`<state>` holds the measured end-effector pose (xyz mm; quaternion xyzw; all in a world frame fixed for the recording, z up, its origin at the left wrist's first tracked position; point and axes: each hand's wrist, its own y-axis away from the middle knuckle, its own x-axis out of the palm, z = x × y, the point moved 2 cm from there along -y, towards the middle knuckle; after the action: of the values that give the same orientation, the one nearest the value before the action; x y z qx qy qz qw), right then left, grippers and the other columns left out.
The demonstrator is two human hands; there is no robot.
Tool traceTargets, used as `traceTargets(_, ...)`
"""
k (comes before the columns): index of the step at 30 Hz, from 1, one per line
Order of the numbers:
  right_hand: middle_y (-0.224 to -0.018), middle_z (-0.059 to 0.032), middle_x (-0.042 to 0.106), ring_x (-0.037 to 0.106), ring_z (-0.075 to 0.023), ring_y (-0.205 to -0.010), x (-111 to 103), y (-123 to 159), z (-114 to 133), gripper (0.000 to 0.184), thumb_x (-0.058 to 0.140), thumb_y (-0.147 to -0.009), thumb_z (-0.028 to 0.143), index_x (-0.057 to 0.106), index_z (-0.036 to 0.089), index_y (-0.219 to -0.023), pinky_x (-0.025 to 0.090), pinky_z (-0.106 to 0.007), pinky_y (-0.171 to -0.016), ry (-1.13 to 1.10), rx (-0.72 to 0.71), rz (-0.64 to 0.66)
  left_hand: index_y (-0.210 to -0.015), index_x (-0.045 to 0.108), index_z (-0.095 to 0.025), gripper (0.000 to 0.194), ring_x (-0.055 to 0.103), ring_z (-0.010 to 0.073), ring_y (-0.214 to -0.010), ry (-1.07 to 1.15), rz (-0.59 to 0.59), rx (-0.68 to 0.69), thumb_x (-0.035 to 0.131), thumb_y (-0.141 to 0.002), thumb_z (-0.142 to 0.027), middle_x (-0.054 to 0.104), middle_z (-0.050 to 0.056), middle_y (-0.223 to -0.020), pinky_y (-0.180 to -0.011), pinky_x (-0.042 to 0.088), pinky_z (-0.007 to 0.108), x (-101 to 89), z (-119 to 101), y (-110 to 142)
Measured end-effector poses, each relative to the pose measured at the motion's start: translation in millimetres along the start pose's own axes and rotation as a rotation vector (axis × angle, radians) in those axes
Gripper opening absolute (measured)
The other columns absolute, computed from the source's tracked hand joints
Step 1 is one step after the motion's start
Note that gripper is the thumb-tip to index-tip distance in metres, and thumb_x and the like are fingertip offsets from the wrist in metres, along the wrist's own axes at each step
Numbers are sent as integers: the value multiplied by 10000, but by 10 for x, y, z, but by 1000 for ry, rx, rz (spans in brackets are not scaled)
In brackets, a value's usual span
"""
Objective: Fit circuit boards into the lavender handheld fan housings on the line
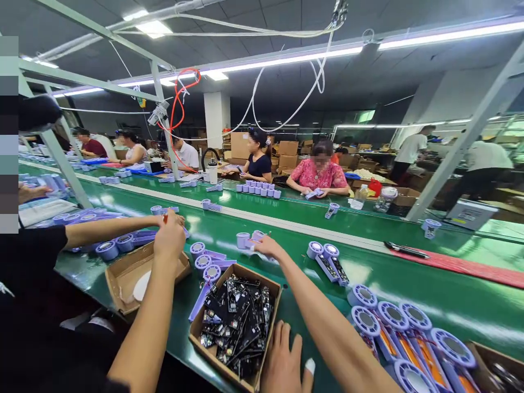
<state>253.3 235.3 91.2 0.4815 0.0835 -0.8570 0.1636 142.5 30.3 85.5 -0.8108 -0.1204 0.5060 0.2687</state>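
Note:
My right hand (268, 246) reaches forward over the green bench. Its fingers close on a small purple fan housing (257, 236), beside another purple housing (243, 240). The fingertips partly hide the grip, and a white cover shows on one finger. Low in front of me, my left hand (284, 357) rests palm down with fingers apart, along the right side of a cardboard box (268, 327). A white cover sits on its thumb. Black circuit boards (237, 316) fill that box in a loose heap. More purple fan housings (203, 262) lie just beyond it.
At left, a co-worker's hands (170, 232) work above a shallow cardboard box (123, 273). Two housings with boards (329, 259) lie ahead right; several with orange strips (409, 322) crowd the right. Metal frame posts (462, 125) rise from the line. People sit opposite.

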Motion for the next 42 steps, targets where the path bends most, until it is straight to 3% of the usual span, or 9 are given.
traceTargets(3, -1191, -71, 606, 625, -214, -999, -96, 690, -436, 312, 586, -945, 361, 583, 169, -1191, 538, -410, -846, 53, 102, -91, -1065, 639, -168, 225, 639, 241, -1041, 81, 113, 120, 604, -895, -312, 673, 81, -1125, -868, 537, 431, 645, -733, 434)
traceTargets(6, -1061, -64, 657, 643, -194, -926, -22, 1380, -741, 244, 558, -951, 360, 627, 161, -1077, 524, -380, -823, 102, 183, -174, -881, 672, -230, 119, 694, 191, -799, 126, 170, 212, 600, -798, -185, 732, 35, -887, -706, 566, 283, 811, -1028, 673)
traceTargets(9, -940, -102, 683, 665, -260, -944, 198, 1955, -890, 238, 476, -931, 297, 681, 181, -962, 503, -336, -770, 134, 251, -246, -904, 677, -270, 190, 689, 168, -702, 102, 173, 182, 517, -835, -194, 726, 9, -807, -636, 548, 254, 523, -866, 570)
traceTargets(16, -1085, -167, 627, 641, -320, -989, 807, 2777, -825, 250, 484, -870, 254, 636, 205, -1062, 505, -413, -811, 221, 262, -420, -1147, 615, -139, 256, 627, 255, -1044, -200, 213, -187, 479, -945, -219, 656, 132, -1119, -916, 498, 432, -194, -112, -281)
traceTargets(25, -1399, -166, 473, 471, -333, -1305, 663, 3130, -810, 456, 510, -907, 350, 514, 225, -1345, 469, -460, -997, 168, 145, -339, -1191, 584, -164, 314, 646, 215, -992, -331, 486, -364, 595, -927, -334, 631, 81, -1182, -831, 555, 420, -194, -36, -664)
traceTargets(32, -1501, -182, 366, 345, -349, -1391, 617, 3207, -873, 610, 531, -904, 430, 406, 187, -1450, 412, -496, -1066, 173, 131, -279, -1064, 621, -101, 201, 682, 285, -955, -307, 400, -456, 514, -943, -221, 711, 147, -984, -844, 518, 464, -526, -88, -634)
traceTargets(35, -1453, -141, 432, 401, -348, -1353, 473, 3215, -778, 448, 528, -910, 354, 525, 224, -1339, 434, -506, -1045, 174, 85, -379, -1095, 592, -154, 219, 707, 297, -927, -245, 348, -470, 459, -933, -216, 748, 131, -908, -808, 524, 419, -618, -103, -421)
traceTargets(39, -1160, -84, 634, 627, -251, -1068, 251, 3152, -555, 371, 379, -910, 113, 605, 262, -1164, 547, -365, -854, 115, -49, -411, -934, 571, -212, 245, 733, 256, -882, 538, 199, -574, 564, -863, -447, 777, 94, -902, -793, 548, 347, -391, -265, 97)
traceTargets(42, -1035, -85, 662, 658, -255, -928, 276, 3004, -444, 405, 447, -824, 46, 616, 237, -1138, 548, -352, -782, 119, -4, -358, -845, 534, -223, 424, 743, 297, -848, 1078, 245, -738, 722, -700, -574, 785, 111, -899, -812, 544, 396, -9, -496, 523)
